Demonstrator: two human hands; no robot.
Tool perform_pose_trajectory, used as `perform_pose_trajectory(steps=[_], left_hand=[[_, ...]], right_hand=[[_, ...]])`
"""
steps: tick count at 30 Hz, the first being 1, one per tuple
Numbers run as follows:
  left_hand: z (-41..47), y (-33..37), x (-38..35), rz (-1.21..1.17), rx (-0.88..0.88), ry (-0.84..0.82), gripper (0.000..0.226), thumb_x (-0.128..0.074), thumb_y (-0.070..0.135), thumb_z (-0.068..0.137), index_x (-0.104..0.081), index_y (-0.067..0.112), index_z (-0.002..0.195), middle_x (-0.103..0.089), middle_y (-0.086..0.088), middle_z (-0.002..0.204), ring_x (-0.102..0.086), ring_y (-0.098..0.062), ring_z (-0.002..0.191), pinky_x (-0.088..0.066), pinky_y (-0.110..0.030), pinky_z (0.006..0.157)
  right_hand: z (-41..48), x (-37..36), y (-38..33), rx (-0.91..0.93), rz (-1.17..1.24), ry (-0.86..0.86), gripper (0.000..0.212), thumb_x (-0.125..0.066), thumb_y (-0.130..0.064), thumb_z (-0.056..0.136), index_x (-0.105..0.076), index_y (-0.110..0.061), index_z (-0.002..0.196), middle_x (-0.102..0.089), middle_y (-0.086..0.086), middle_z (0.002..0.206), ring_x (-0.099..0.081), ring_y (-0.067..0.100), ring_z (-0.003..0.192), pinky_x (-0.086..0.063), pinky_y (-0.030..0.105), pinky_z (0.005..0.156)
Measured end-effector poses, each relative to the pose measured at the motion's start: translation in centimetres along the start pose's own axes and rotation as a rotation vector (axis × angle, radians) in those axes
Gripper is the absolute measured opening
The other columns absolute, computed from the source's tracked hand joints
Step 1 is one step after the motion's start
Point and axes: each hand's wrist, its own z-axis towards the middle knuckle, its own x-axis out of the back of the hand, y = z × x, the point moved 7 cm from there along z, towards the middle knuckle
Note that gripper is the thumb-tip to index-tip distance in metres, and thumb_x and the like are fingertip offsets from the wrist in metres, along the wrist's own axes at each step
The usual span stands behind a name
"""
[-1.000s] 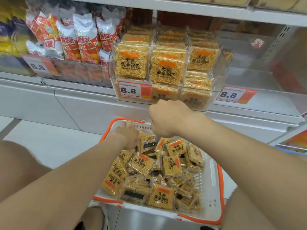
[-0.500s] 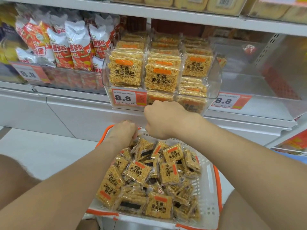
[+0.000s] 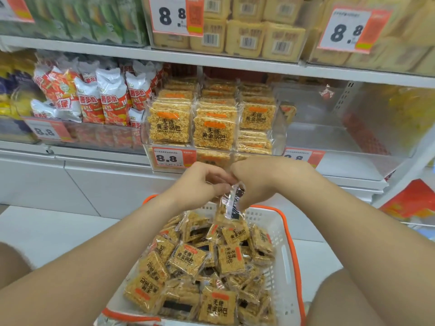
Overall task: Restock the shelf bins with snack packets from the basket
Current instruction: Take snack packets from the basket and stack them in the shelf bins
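PROGRESS: judged early | left hand (image 3: pixel 197 184) and right hand (image 3: pixel 263 182) pinch one snack packet (image 3: pixel 231 203) over basket (image 3: pixel 289 243) (heaped) | far shelf bin (image 3: pixel 144 137) partly stocked

Yellow snack packets (image 3: pixel 188 257) heaped in white basket (image 3: pixel 286 255), below clear shelf bin (image 3: pixel 211 154)

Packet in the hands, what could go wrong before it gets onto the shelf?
1. The left hand and right hand seem to pinch the packet only by its top edge, so it might slip and drop back into the basket.
2. The bin already looks full of upright packets at the front, so pushing another in could tip some out.
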Motion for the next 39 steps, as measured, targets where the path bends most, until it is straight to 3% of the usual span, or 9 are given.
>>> perform_pose_trajectory(steps=[5,9,15,19,24,27,31,36,39], left_hand=[[-1.0,4.1,1.9,-0.275,0.062,0.212,0.009,-0.077,0.012,0.096,-0.083,0.016,0.102,-0.079,-0.002,0.081,-0.072,-0.011,0.068,-0.059,-0.023,0.064],[-0.8,7.0,2.7,-0.351,0.093,0.212,0.013,-0.068,0.012,0.102,-0.080,0.008,0.105,-0.080,-0.011,0.082,-0.078,-0.022,0.073,-0.063,-0.029,0.064],[1.4,9.7,4.2,-0.091,0.136,0.151,0.032,-0.052,0.006,0.106,-0.063,0.022,0.132,-0.072,-0.015,0.094,-0.075,-0.022,0.074,-0.061,-0.027,0.059],[2.7,11.1,5.9,0.279,-0.032,0.240,0.017,-0.060,0.026,0.104,-0.077,0.027,0.110,-0.077,-0.003,0.084,-0.074,-0.019,0.074,-0.062,-0.032,0.065],[3.0,11.3,6.0,0.270,-0.238,0.342,0.017,-0.065,0.025,0.101,-0.078,0.030,0.091,-0.072,0.009,0.073,-0.061,-0.002,0.056,-0.047,-0.024,0.060],[3.4,11.6,5.2,0.282,-0.285,0.322,0.017,-0.065,0.021,0.101,-0.077,0.031,0.093,-0.073,0.012,0.074,-0.067,-0.003,0.068,-0.052,-0.023,0.064],[3.5,12.5,5.0,0.353,-0.405,0.385,0.013,-0.066,0.028,0.101,-0.078,0.027,0.108,-0.073,0.016,0.093,-0.068,-0.002,0.088,-0.055,-0.021,0.079],[4.2,12.0,5.3,0.681,-0.450,0.487,0.039,-0.055,0.034,0.104,-0.061,0.016,0.138,-0.058,0.002,0.124,-0.054,-0.018,0.117,-0.046,-0.042,0.103],[5.3,10.0,5.1,0.957,-0.337,0.412,0.060,-0.051,0.043,0.103,-0.046,0.011,0.153,-0.045,-0.010,0.157,-0.037,-0.031,0.149,-0.030,-0.051,0.122]], right_hand=[[-1.9,1.4,1.2,0.048,0.361,0.066,0.106,-0.074,-0.087,0.065,-0.035,-0.028,0.144,-0.067,-0.007,0.116,-0.072,0.017,0.093,-0.062,0.040,0.082],[-3.5,2.5,1.9,0.067,0.699,0.042,0.094,-0.088,-0.049,0.079,-0.030,-0.034,0.151,-0.076,0.007,0.100,-0.079,0.020,0.077,-0.067,0.041,0.072],[-4.8,4.4,5.7,0.031,1.045,0.185,0.025,-0.056,-0.029,0.105,-0.059,-0.013,0.124,-0.080,0.012,0.100,-0.079,0.026,0.087,-0.063,0.049,0.089],[-3.9,4.2,6.7,0.015,1.194,0.210,0.031,-0.046,-0.007,0.102,-0.068,-0.015,0.122,-0.080,0.009,0.101,-0.079,0.028,0.092,-0.061,0.052,0.095],[-3.1,4.2,7.5,-0.062,1.210,0.313,0.041,-0.041,-0.001,0.094,-0.072,-0.018,0.115,-0.078,0.013,0.105,-0.079,0.031,0.089,-0.065,0.049,0.081],[-3.3,4.4,7.6,-0.025,1.103,0.383,0.020,-0.057,-0.018,0.100,-0.074,-0.021,0.110,-0.077,0.003,0.095,-0.076,0.020,0.081,-0.065,0.037,0.069],[-3.9,4.8,8.4,-0.008,0.999,0.495,0.013,-0.072,-0.040,0.097,-0.074,-0.031,0.106,-0.079,0.000,0.092,-0.075,0.018,0.076,-0.065,0.042,0.067],[-5.0,6.5,12.6,-0.256,0.842,0.978,0.020,-0.064,-0.039,0.100,-0.071,-0.026,0.113,-0.075,-0.005,0.104,-0.066,0.019,0.098,-0.048,0.035,0.081],[-4.1,6.3,13.6,-0.285,0.779,1.063,0.023,-0.053,-0.036,0.107,-0.055,-0.022,0.126,-0.071,0.000,0.103,-0.063,0.026,0.098,-0.045,0.039,0.079]])
